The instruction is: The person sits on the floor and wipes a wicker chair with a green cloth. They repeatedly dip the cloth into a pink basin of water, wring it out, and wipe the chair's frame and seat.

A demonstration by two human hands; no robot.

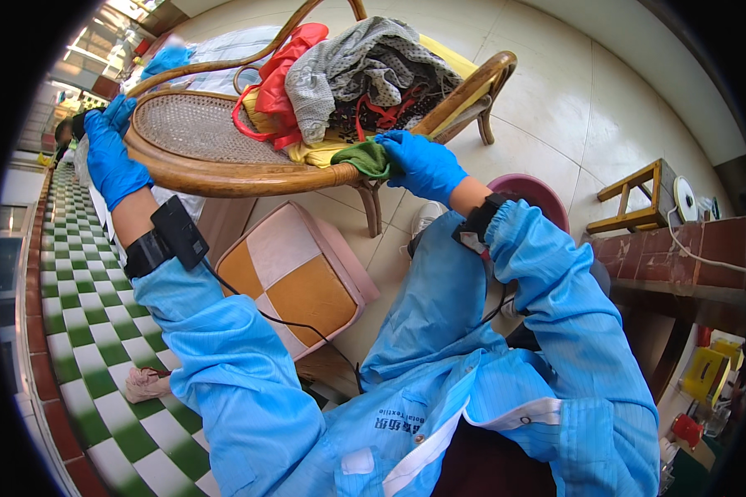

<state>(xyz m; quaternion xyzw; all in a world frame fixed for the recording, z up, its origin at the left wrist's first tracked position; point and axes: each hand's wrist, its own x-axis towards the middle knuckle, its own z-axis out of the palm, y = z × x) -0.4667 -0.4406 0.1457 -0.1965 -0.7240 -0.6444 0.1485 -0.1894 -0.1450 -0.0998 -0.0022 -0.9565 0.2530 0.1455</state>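
In a blue glove, my right hand [424, 163] grips a green cloth [368, 158] against the front rail of a rattan chair [248, 181]. My left hand [113, 152], gloved the same way, is at the chair's left end, touching or very close to its curved frame. Its fingers point away from me and lie close together; whether they grip the frame is hidden. On the woven cane seat [189, 124] sits a heap with grey patterned fabric [348, 68], a red bag [286, 87] and yellow cloth [314, 153].
Below the chair stands a padded stool [298, 273] with pink and orange patches. A pink basin [531, 196] is on the floor beside my right forearm. Green-and-white checkered tiles [112, 348] run along my left. At right are a wooden stool [634, 192] and a tiled ledge [690, 255].
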